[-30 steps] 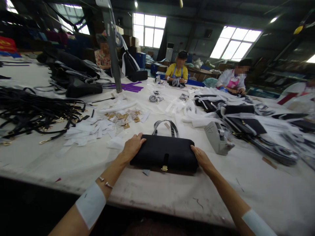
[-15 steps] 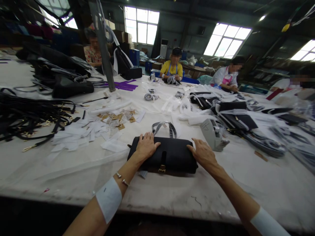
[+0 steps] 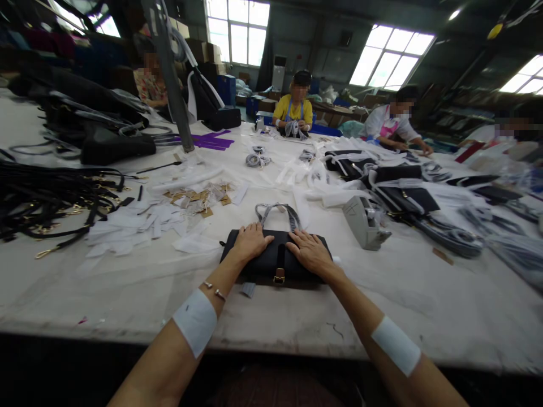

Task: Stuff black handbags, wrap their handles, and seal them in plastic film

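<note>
A black handbag with a gold clasp lies flat on the white table in front of me. Its wrapped handle points away from me. My left hand rests palm down on the bag's left half, fingers spread. My right hand presses flat on the right half, just beside the strap with the clasp. Neither hand grips anything.
White paper slips and brown tags lie to the left, beyond them a heap of black straps. A grey stand and wrapped black bags sit to the right. Several people work at the far side.
Both hands moved from the bag's ends onto its top face, the right hand sliding in toward the centre strap. The view has shifted slightly left and closer.
</note>
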`<state>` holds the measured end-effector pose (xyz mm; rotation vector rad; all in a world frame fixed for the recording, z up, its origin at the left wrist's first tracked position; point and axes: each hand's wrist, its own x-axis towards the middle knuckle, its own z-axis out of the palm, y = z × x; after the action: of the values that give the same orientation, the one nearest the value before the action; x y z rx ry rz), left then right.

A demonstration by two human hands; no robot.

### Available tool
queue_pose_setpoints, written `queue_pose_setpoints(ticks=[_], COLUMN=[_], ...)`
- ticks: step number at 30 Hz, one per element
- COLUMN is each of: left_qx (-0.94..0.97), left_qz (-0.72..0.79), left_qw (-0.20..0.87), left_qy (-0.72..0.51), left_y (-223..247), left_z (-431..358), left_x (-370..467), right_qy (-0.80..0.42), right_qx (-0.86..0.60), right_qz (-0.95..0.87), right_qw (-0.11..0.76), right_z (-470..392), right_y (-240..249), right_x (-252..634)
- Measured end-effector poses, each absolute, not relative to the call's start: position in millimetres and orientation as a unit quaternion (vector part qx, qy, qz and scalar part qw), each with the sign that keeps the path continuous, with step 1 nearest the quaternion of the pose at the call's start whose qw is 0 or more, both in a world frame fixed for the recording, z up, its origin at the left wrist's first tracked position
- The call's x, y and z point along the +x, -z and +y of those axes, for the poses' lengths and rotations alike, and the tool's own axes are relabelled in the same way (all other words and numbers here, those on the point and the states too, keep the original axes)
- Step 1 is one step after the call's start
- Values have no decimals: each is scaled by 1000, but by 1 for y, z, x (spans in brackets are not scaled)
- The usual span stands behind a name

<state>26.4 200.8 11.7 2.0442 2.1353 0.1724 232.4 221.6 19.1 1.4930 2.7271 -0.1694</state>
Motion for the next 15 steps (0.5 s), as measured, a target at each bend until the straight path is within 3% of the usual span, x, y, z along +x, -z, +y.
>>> queue_pose_setpoints(ticks=[7,12,15], left_qx=[701,777,825], left_qz=[701,548,502], left_qw=[89,96,79], left_qy=[-95,-295,-248], left_y=[-17,-42,-48], left_z=[168,131,119], left_x=[29,31,44], right_qy=[59,89,111], right_qx=[479,489,491], right_qz=[876,868,864], right_qw=[-1,-8,-3], right_z=[188,189,194], right_y=[-14,-12,-13], right_x=[247,251,252])
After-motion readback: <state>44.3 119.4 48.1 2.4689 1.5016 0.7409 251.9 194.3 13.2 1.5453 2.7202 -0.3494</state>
